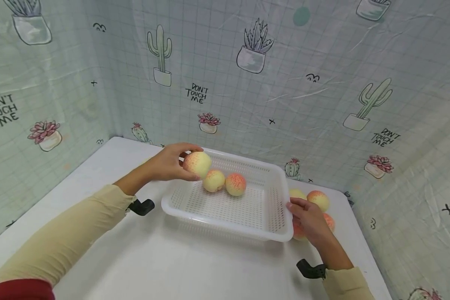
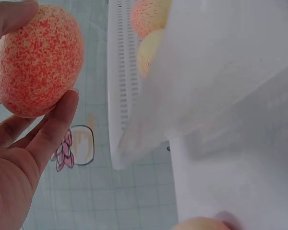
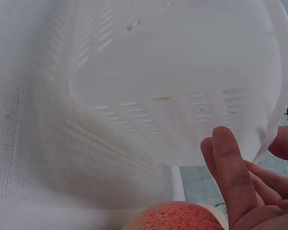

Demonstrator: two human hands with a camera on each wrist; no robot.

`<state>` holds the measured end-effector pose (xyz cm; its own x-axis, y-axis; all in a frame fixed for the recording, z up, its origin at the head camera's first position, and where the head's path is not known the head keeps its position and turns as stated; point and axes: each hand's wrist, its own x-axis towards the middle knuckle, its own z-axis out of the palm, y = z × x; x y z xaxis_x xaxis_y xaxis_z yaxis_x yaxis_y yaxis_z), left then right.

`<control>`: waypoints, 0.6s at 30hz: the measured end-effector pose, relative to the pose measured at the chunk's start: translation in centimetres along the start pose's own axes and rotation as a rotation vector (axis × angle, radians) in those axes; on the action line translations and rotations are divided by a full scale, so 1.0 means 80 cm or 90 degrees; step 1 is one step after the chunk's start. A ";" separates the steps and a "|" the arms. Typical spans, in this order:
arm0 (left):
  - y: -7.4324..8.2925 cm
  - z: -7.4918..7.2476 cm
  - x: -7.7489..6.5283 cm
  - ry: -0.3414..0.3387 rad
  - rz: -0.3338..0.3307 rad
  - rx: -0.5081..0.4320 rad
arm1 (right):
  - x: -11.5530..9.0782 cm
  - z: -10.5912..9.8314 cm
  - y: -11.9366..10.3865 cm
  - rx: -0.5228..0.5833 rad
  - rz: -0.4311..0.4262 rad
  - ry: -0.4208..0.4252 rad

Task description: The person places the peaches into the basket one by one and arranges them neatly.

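My left hand (image 1: 168,161) holds a peach (image 1: 197,163) above the left side of a white plastic basket (image 1: 225,220). In the left wrist view, thumb and fingers curve round this red-speckled peach (image 2: 41,60). Two more peaches lie inside the basket side by side, a yellowish one (image 1: 213,181) and a redder one (image 1: 235,184). My right hand (image 1: 310,218) grips the basket's right rim, its thumb over the edge and its fingers beneath, as the right wrist view shows. The basket looks slightly raised and tilted off the table.
Several peaches lie on the white table (image 1: 135,258) right of the basket, among them a red-topped one (image 1: 318,200), partly behind my right hand. Another peach (image 2: 201,224) shows at the bottom of the left wrist view. A cactus-print cloth (image 1: 225,83) hangs round the table's back and sides.
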<state>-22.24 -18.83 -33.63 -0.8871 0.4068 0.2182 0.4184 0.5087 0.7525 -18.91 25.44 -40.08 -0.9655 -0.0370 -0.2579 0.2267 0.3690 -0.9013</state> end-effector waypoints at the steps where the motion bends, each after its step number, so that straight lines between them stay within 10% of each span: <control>1: 0.001 0.002 0.002 -0.002 0.004 0.003 | 0.000 0.000 0.000 0.000 -0.001 0.000; 18: 0.020 0.035 0.040 -0.042 0.032 0.015 | 0.001 -0.001 -0.002 0.004 0.000 -0.001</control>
<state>-23.88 -14.58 -33.46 -0.8502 0.4809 0.2141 0.4679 0.5040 0.7260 -18.99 25.44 -39.96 -0.9652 -0.0383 -0.2587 0.2278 0.3630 -0.9035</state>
